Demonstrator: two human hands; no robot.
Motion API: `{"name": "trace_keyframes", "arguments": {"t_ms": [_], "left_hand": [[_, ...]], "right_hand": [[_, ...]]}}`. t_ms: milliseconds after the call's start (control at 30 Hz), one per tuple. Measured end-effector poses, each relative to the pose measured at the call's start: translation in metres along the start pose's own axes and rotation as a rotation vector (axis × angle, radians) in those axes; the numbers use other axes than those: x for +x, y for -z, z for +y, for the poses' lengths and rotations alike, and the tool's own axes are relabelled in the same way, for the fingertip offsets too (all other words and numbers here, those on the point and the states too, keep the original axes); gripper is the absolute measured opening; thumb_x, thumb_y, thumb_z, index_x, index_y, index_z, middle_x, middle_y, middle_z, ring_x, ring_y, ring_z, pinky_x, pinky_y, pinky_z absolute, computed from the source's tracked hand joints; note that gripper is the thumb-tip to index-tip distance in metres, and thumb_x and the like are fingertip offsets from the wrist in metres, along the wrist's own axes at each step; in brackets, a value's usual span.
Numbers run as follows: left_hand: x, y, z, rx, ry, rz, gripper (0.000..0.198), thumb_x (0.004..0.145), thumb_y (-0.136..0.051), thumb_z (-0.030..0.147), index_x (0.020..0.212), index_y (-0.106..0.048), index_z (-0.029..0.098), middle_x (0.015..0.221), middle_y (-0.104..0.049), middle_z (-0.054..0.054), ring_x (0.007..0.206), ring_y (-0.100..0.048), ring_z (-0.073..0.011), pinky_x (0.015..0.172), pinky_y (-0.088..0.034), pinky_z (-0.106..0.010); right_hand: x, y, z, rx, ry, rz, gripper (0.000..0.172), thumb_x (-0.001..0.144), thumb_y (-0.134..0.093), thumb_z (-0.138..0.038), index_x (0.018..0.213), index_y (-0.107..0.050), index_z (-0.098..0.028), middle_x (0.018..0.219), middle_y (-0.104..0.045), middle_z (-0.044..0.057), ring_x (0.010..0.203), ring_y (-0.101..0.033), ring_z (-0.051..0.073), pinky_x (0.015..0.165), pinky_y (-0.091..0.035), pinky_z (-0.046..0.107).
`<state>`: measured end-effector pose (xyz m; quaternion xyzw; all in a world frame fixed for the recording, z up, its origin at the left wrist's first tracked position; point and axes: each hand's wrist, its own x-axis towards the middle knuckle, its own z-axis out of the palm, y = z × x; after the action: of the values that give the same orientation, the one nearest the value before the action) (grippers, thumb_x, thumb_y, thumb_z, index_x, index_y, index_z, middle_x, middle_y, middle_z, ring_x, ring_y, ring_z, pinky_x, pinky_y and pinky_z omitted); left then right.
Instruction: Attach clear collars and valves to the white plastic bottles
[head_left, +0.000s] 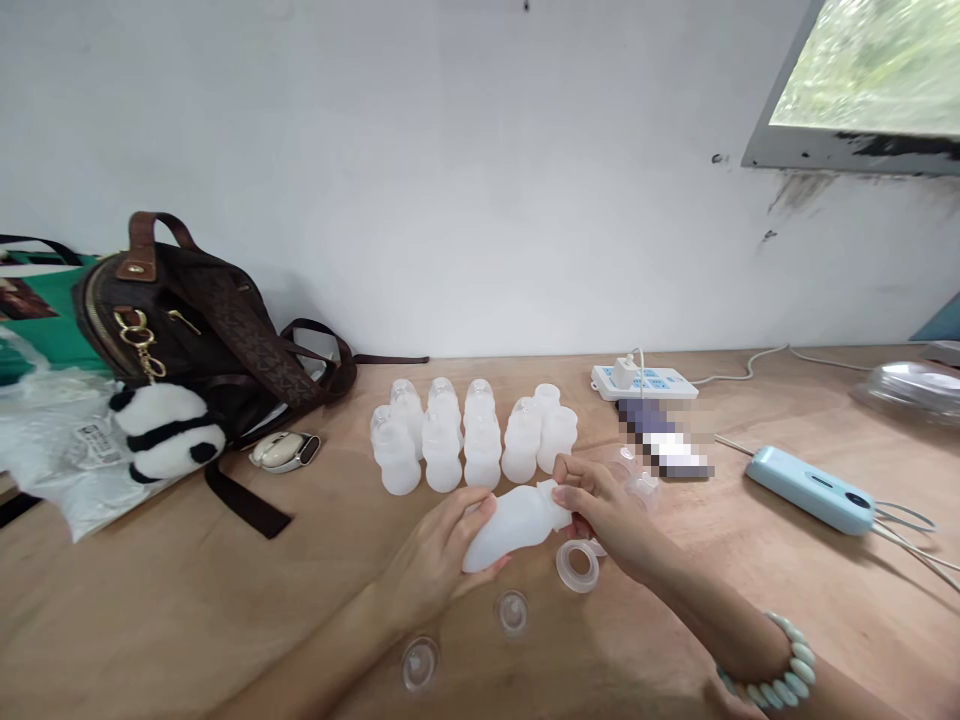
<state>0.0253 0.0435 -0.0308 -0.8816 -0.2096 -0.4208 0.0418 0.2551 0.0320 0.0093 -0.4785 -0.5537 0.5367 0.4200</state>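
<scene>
A frosted white baby bottle (514, 530) lies tilted between my hands, its neck pointing right. My left hand (431, 555) is wrapped round the body near its base. At the neck, the fingers of my right hand (604, 505) are pinched on the rim; what else they may hold is hidden. Just below that hand lies a translucent ring collar (577, 567), partly over another clear piece. Two clear domed caps, a nearer cap (419, 664) and a farther cap (513, 612), rest on the table in front. Behind stand several frosted bottles (482, 450) in rows, most with clear caps on.
More clear caps (643, 490) lie beyond my right hand. A power strip (652, 382), a pixelated phone-like object (660, 440) and a light blue device (810, 490) with cords are right. Left are a brown backpack (187, 320), panda plush (169, 432), mouse (285, 451) and plastic bag (60, 450).
</scene>
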Motion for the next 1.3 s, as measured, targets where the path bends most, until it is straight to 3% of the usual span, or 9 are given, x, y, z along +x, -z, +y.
{"name": "trace_keyframes", "arguments": {"t_ms": [200,367,400,500,600,767,933,1133,1300], "left_hand": [[-0.001,0.006,-0.008,0.195,-0.192,-0.011,0.056,0.097,-0.057,0.024,0.145,-0.031,0.014,0.106,-0.067,-0.017,0.09,-0.069,-0.0248,0.072,-0.06,-0.034],[0.001,0.003,-0.009,0.07,-0.096,0.041,0.046,0.099,-0.054,0.028,0.139,-0.036,0.018,0.111,-0.061,-0.016,0.096,-0.067,-0.0225,0.075,-0.06,-0.032],[0.001,0.002,-0.008,0.039,-0.064,0.059,0.045,0.098,-0.055,0.029,0.138,-0.037,0.019,0.111,-0.06,-0.015,0.097,-0.067,-0.0222,0.075,-0.06,-0.031],[-0.001,-0.001,-0.007,-0.024,-0.012,0.099,0.043,0.097,-0.056,0.031,0.136,-0.038,0.021,0.11,-0.059,-0.013,0.096,-0.066,-0.0223,0.073,-0.059,-0.031],[-0.003,-0.002,-0.005,-0.048,-0.01,0.099,0.043,0.096,-0.058,0.031,0.134,-0.039,0.022,0.11,-0.059,-0.012,0.099,-0.066,-0.0233,0.073,-0.059,-0.032],[-0.002,-0.002,-0.004,-0.068,0.022,0.098,0.043,0.095,-0.06,0.031,0.133,-0.041,0.023,0.11,-0.059,-0.011,0.099,-0.066,-0.0233,0.075,-0.058,-0.033],[0.0,0.0,-0.004,-0.143,0.128,0.129,0.042,0.091,-0.065,0.027,0.127,-0.044,0.023,0.112,-0.057,-0.01,0.101,-0.063,-0.0231,0.079,-0.057,-0.034],[-0.002,-0.002,-0.003,-0.211,0.292,0.19,0.039,0.088,-0.066,0.024,0.123,-0.047,0.023,0.114,-0.056,-0.01,0.104,-0.062,-0.0239,0.084,-0.054,-0.036],[-0.002,-0.001,0.001,-0.24,0.341,0.268,0.038,0.089,-0.065,0.027,0.123,-0.047,0.024,0.116,-0.054,-0.01,0.105,-0.061,-0.0244,0.083,-0.053,-0.037]], "right_hand": [[0.0,-0.009,0.005,0.125,-0.144,0.01,0.033,0.074,-0.063,-0.039,0.064,-0.037,-0.022,0.05,-0.048,-0.007,0.044,-0.038,0.006,0.042,-0.021,0.019],[-0.001,0.022,-0.019,-0.222,-0.032,-0.123,0.034,0.081,-0.061,-0.054,0.079,-0.053,-0.021,0.052,-0.059,-0.002,0.043,-0.048,0.012,0.044,-0.032,0.023],[0.0,0.035,-0.023,-0.309,0.016,-0.061,0.036,0.083,-0.057,-0.057,0.082,-0.054,-0.021,0.055,-0.061,-0.001,0.046,-0.053,0.014,0.047,-0.035,0.025],[0.007,0.073,-0.027,-0.682,0.12,0.368,0.037,0.086,-0.053,-0.058,0.079,-0.055,-0.022,0.06,-0.061,0.001,0.056,-0.057,0.017,0.053,-0.039,0.028],[0.016,0.097,-0.017,-1.029,-0.031,0.54,0.03,0.077,-0.067,-0.051,0.074,-0.056,-0.023,0.064,-0.063,0.003,0.058,-0.058,0.02,0.049,-0.034,0.028],[0.021,0.106,-0.002,-1.035,-0.074,0.496,0.021,0.073,-0.068,-0.037,0.062,-0.058,-0.022,0.055,-0.06,0.002,0.05,-0.055,0.019,0.046,-0.032,0.028],[0.008,0.112,-0.025,-0.914,0.013,0.495,0.036,0.088,-0.053,-0.048,0.066,-0.061,-0.021,0.054,-0.058,0.001,0.048,-0.051,0.015,0.045,-0.035,0.028],[-0.004,0.079,-0.041,-0.326,0.201,0.011,0.034,0.085,-0.066,-0.05,0.084,-0.069,-0.017,0.068,-0.064,0.003,0.058,-0.058,0.013,0.054,-0.046,0.026],[-0.007,0.056,-0.04,-0.187,0.25,-0.069,0.027,0.086,-0.069,-0.045,0.091,-0.067,-0.018,0.067,-0.065,0.002,0.058,-0.06,0.013,0.056,-0.05,0.027]]}}
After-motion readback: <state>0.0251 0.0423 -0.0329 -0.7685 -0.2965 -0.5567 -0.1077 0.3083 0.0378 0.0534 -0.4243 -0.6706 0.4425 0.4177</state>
